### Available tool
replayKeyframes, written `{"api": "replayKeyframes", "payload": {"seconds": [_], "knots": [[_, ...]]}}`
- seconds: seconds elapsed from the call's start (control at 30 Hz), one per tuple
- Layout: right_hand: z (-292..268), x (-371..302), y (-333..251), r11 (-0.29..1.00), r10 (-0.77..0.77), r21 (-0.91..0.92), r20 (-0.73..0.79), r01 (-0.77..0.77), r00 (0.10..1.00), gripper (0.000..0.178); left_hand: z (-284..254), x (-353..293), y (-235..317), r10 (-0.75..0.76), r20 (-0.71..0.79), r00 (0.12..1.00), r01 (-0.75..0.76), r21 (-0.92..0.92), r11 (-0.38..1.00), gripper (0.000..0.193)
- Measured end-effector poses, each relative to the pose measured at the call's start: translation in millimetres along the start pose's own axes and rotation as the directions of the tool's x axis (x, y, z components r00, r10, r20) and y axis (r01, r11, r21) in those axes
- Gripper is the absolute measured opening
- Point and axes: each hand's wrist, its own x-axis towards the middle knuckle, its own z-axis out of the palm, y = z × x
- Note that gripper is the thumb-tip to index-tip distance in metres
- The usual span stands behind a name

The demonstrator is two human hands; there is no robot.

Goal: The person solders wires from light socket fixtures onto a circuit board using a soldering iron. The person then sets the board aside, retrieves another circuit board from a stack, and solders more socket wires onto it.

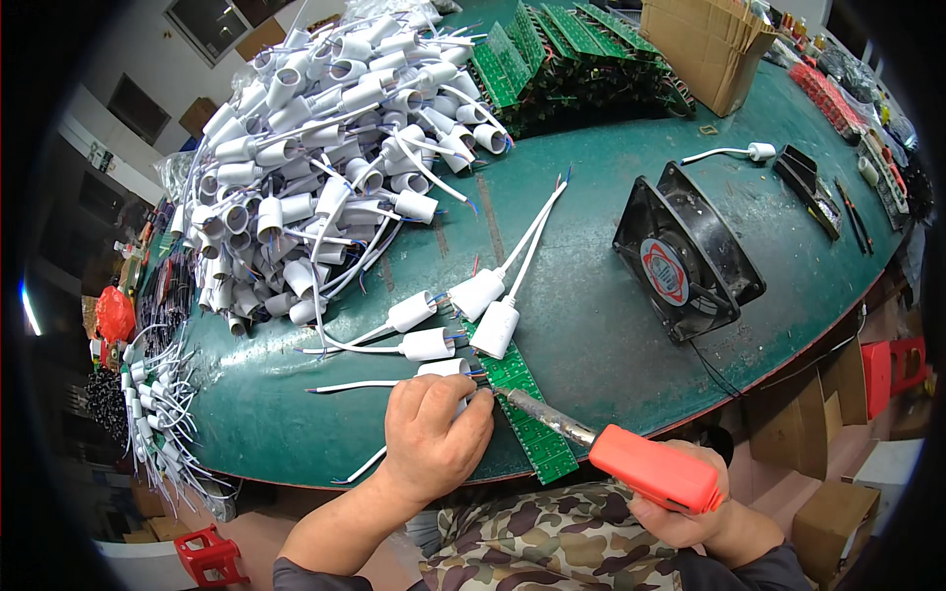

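My left hand presses down on a white lamp socket at the near edge of the green table, its fingertips by the socket's wires. My right hand grips a soldering iron with an orange-red handle. The iron's metal tip touches a green circuit board strip next to my left fingers. Three more white sockets with white leads lie attached along the far end of the strip.
A big heap of white sockets with wires fills the table's far left. Stacked green circuit boards and a cardboard box stand at the back. A black square fan stands tilted at the right, tools beyond it.
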Motion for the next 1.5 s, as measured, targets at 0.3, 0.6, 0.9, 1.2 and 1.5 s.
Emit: {"api": "replayKeyframes", "payload": {"seconds": [0.3, 0.6, 0.9, 1.2, 1.5], "knots": [[-16, -7, 0, 0.99, -0.046, -0.133, 0.045, 0.052, 0.998, 0.023, 0, -1, 0, 0.007, -0.01, 1.0, -0.007, 0.013, 1.0, 0.031], [-11, -7, 1, 0.99, -0.037, -0.132, 0.018, 0.039, 0.999, 0.021, 1, 0, -1, 0.009, -0.015, 1.0, -0.009, 0.011, 1.0, 0.032], [-12, -11, 5, 0.99, -0.062, -0.124, -0.004, 0.061, 0.998, 0.02, 1, -1, 0, 0.006, -0.008, 1.0, -0.006, 0.014, 1.0, 0.034], [-12, -13, 4, 0.988, -0.078, -0.138, -0.026, 0.074, 0.997, 0.024, 0, 0, 1, 0.01, 0.0, 1.0, -0.01, 0.024, 1.0, 0.034], [-15, -17, 7, 0.989, -0.098, -0.118, -0.048, 0.092, 0.994, 0.026, 0, 0, 2, 0.018, 0.002, 1.0, -0.018, 0.041, 0.999, 0.032]]}}
